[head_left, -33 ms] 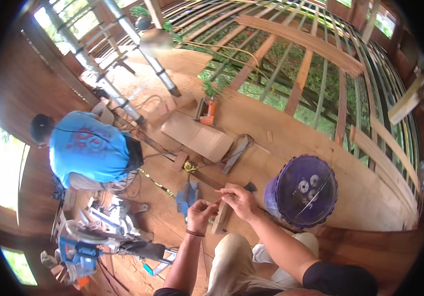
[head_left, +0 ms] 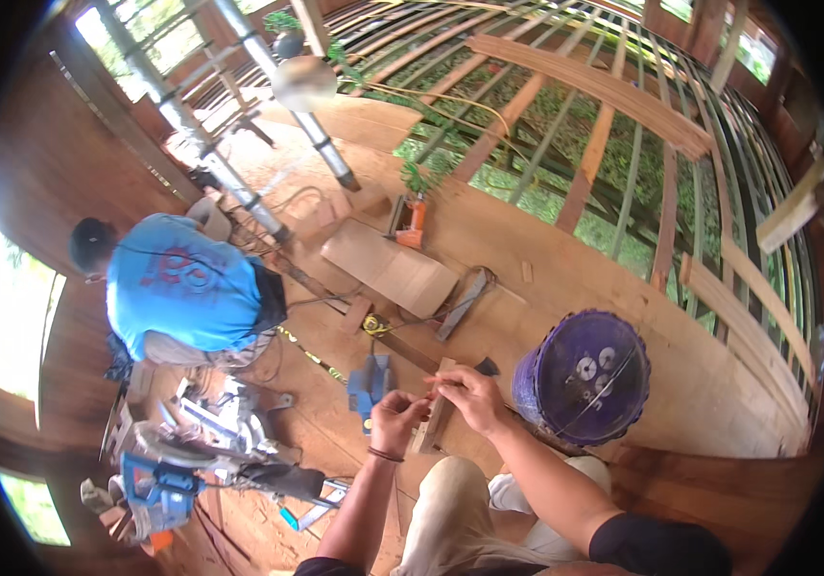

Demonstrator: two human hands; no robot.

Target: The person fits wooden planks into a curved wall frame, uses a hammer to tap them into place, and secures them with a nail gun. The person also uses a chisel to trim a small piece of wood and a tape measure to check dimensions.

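Observation:
My left hand (head_left: 399, 420) and my right hand (head_left: 474, 398) are close together above a short wooden block (head_left: 434, 429) that lies near my knees. Both sets of fingers are pinched on a small, thin reddish piece (head_left: 431, 380); its kind is too small to make out. A blue power tool (head_left: 367, 392) lies on the floor just left of my hands. Beyond them a yellow tape measure (head_left: 372, 324) rests by a flat dark strip of wood.
A purple lidded bucket (head_left: 585, 374) stands at right. On the left are a miter saw (head_left: 167, 490) and a crouching person in a blue shirt (head_left: 181, 283). Cardboard (head_left: 391, 267), an orange tool (head_left: 413, 226), ladder legs (head_left: 321, 144) and open floor joists (head_left: 589, 173) lie farther off.
The view has shifted slightly, so the surroundings sit a little lower and to the right. My hands keep their pinch, the fingers moving only slightly.

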